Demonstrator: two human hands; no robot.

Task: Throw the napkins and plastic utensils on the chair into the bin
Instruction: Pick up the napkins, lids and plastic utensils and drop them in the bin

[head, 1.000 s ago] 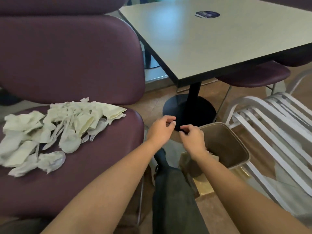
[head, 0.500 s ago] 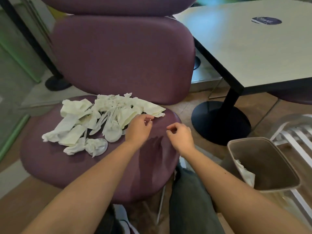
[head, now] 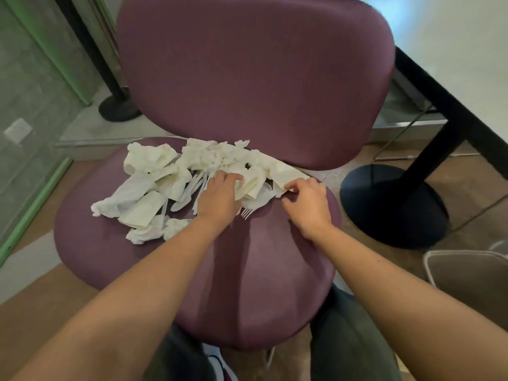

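A heap of crumpled white napkins [head: 154, 182] mixed with white plastic utensils lies across the back of the purple chair seat [head: 247, 270]. A white fork [head: 248, 211] sticks out toward me between my hands. My left hand [head: 220, 199] rests on the middle of the heap, fingers curled into a folded napkin [head: 253, 185]. My right hand [head: 308, 204] pinches the right corner of the rightmost napkin [head: 288, 174]. The brown bin [head: 472, 281] stands on the floor at the right edge, partly cut off.
The chair's purple backrest [head: 255, 78] rises right behind the heap. A table with a black pedestal base [head: 395, 204] stands to the right, between chair and bin. A glass wall with a green frame [head: 35, 196] runs along the left. My legs are below the seat.
The view has swung left from the bin to the chair. Both hands have travelled from above the bin to the heap and closed on napkins at its right end.
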